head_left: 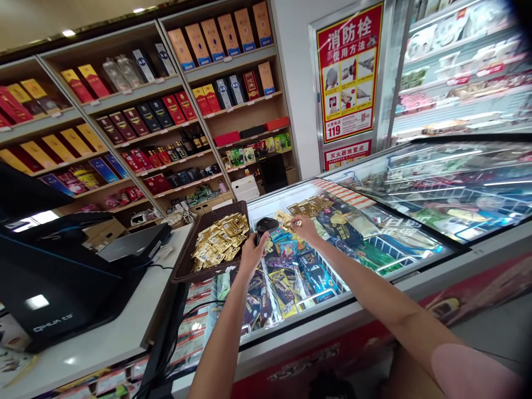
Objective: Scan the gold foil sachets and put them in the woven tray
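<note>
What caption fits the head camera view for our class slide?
Left hand grips a barcode scanner, right hand a gold sachet, above an open shop freezer.

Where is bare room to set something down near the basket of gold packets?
The white counter has a bare strip between the black cash register and the brown basket. The freezer is crowded with packets, and the basket is heaped full.

"What's along the back wall?"

"Wooden shelves (133,91) of boxed liquor (199,44), beside a white pillar (293,83) bearing a red fire-hydrant poster (349,72) marked 119."

"Lighting?"

"Ceiling spotlights (68,33)."
</note>
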